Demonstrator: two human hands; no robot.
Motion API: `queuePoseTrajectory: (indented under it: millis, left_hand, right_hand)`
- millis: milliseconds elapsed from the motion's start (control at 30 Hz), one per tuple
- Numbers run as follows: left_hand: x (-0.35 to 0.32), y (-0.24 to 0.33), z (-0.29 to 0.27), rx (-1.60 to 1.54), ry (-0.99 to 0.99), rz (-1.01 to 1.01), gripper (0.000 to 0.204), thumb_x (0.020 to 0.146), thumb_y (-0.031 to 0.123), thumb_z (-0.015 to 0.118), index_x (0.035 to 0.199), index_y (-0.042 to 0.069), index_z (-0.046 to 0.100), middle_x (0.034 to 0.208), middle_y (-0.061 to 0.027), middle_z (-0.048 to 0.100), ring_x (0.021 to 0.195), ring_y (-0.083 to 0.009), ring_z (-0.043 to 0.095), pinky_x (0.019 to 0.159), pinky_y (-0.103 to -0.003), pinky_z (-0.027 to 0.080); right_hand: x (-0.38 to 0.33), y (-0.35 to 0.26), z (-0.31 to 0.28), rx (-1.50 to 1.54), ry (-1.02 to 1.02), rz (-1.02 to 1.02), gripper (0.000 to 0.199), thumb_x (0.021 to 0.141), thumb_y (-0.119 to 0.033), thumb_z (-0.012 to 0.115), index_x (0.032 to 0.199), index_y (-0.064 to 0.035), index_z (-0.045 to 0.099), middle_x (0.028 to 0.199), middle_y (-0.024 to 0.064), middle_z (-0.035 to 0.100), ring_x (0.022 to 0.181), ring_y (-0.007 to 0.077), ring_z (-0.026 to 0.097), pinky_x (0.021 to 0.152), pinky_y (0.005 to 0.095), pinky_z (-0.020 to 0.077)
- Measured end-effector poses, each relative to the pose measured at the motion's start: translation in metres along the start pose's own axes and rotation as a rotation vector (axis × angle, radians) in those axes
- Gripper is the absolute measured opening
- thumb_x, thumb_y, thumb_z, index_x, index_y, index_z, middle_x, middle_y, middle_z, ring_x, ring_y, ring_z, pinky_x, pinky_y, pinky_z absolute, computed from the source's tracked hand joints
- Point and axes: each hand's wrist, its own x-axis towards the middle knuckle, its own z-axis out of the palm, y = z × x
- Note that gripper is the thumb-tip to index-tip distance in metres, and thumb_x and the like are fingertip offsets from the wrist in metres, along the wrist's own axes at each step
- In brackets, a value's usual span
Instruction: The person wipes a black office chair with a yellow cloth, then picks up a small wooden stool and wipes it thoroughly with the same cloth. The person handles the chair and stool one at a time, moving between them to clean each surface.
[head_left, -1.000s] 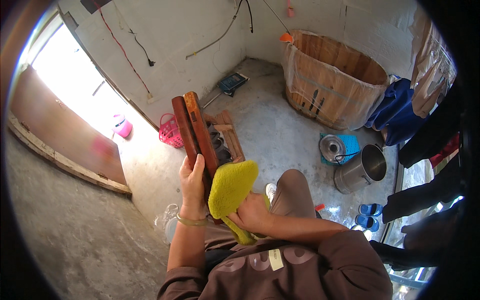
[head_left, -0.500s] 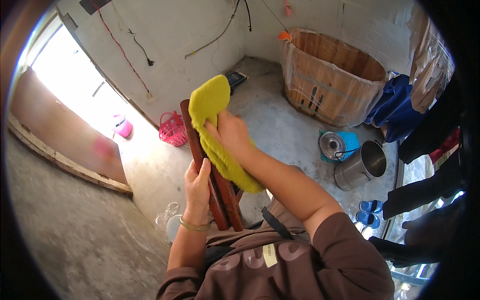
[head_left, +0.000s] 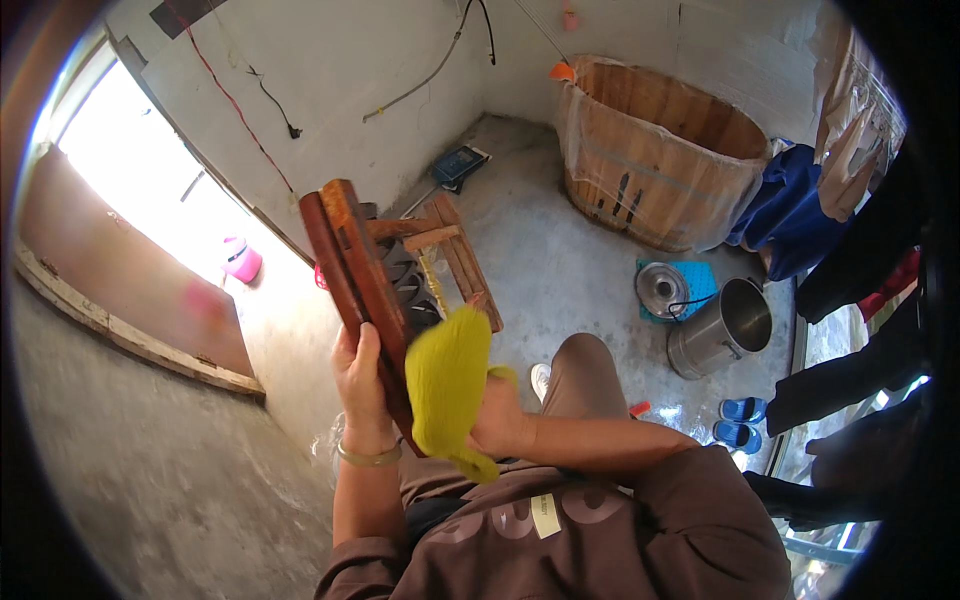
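My left hand (head_left: pixel 364 390) is wrapped round the near part of a folding wooden stool (head_left: pixel 347 262), reddish-brown, held up on a slant in front of me. Dark woven straps (head_left: pixel 408 282) and a lighter leg frame (head_left: pixel 458 262) show on its right side. In my right hand (head_left: pixel 503 418) is a yellow-green cloth (head_left: pixel 448 372), bunched against the near end of the stool's rails. The cloth covers that end and hides most of my right fingers. A bangle (head_left: pixel 370 457) circles my left wrist.
A plastic-draped wooden tub (head_left: pixel 640 170) stands at the back right. Closer are a metal pot (head_left: pixel 712 335), its round lid (head_left: pixel 663 290) and blue slippers (head_left: pixel 738 423). Dark clothes (head_left: pixel 835 385) hang at right. A pink bucket (head_left: pixel 240 260) stands by the doorway at left.
My right hand has drawn the cloth down along the stool toward my body. The stool has turned and shifted left, so its straps and leg frame now show.
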Motion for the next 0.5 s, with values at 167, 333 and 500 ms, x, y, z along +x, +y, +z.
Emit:
queuePoseTrajectory:
  millis: [167,333,500]
  left_hand:
    - [-0.004,0.01,-0.009,-0.003,0.019,0.066,0.033,0.095,0.02,0.05,0.119,-0.003,0.049,0.101,-0.008,0.06,0.084,-0.0149,0.058,0.074,-0.026,0.048]
    - [-0.014,0.021,-0.007,0.008,0.024,0.119,0.033,0.095,0.023,0.05,0.116,-0.003,0.049,0.098,-0.0092,0.061,0.08,-0.015,0.059,0.07,-0.026,0.049]
    - [-0.022,0.033,0.007,-0.065,0.06,0.125,0.025,0.096,0.025,0.046,0.106,0.002,0.053,0.087,-0.0071,0.062,0.066,-0.013,0.062,0.054,-0.024,0.052]
  right_hand:
    - [0.008,-0.004,-0.003,0.102,0.094,-0.155,0.038,0.071,-0.027,0.066,0.102,-0.0067,0.061,0.096,0.0137,0.061,0.074,0.0304,0.061,0.061,0.0411,0.0493]
    - [0.013,0.005,-0.004,0.068,0.113,-0.217,0.036,0.069,-0.024,0.065,0.102,-0.0079,0.063,0.098,0.0127,0.062,0.072,0.0301,0.061,0.059,0.0406,0.048]
    - [-0.007,0.084,0.012,-0.179,0.016,0.148,0.019,0.068,-0.022,0.065,0.08,-0.0063,0.065,0.082,0.0184,0.061,0.066,0.0333,0.059,0.055,0.0438,0.0451]
